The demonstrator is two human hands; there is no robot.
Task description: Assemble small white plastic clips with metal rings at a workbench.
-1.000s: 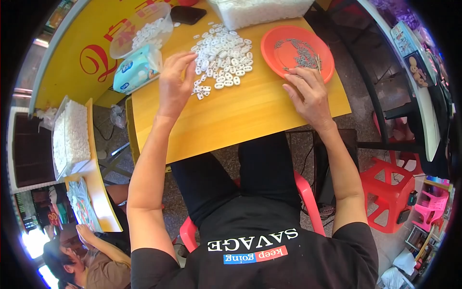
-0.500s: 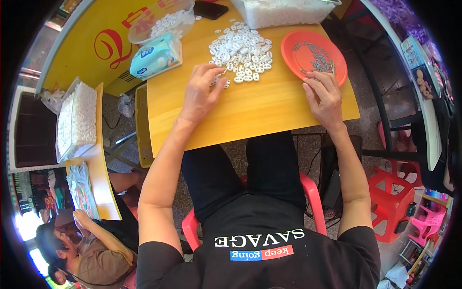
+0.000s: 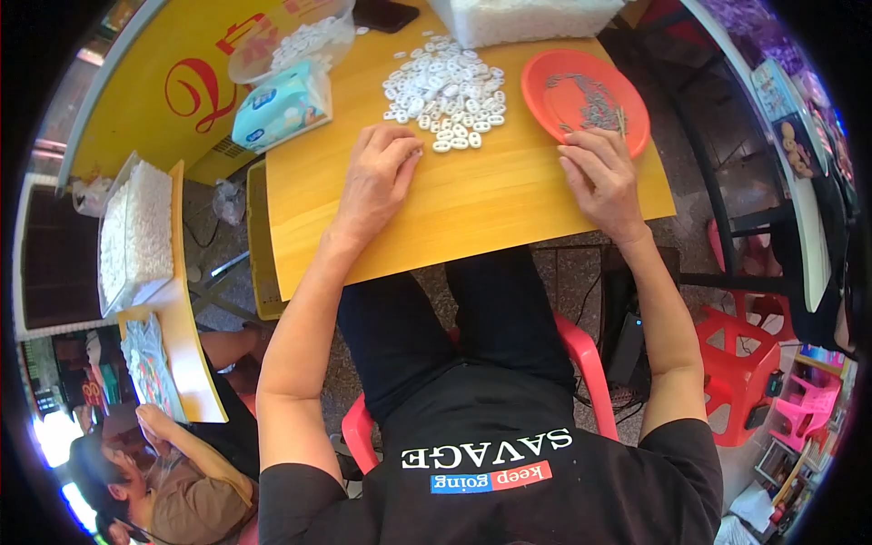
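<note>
A heap of small white oval pieces, each with two holes, lies on the yellow wooden table. My left hand rests at the heap's near left side, its fingers curled in toward the thumb. A small whitish bit shows at those fingertips, too small to name. On the right, a red-orange round dish holds many small grey metal pins. My right hand is at the dish's near rim, fingers bent and thumb close to them; what lies between the fingertips is hidden.
Behind the heap stand a clear tub of white pieces and a dark phone. A blue tissue pack and a clear bowl are at the left. Another person sits lower left; red stools stand right.
The whole view has shifted slightly. White pieces seen at my left fingertips no longer show there, and those fingers are curled closer. My right hand stays by the dish rim.
</note>
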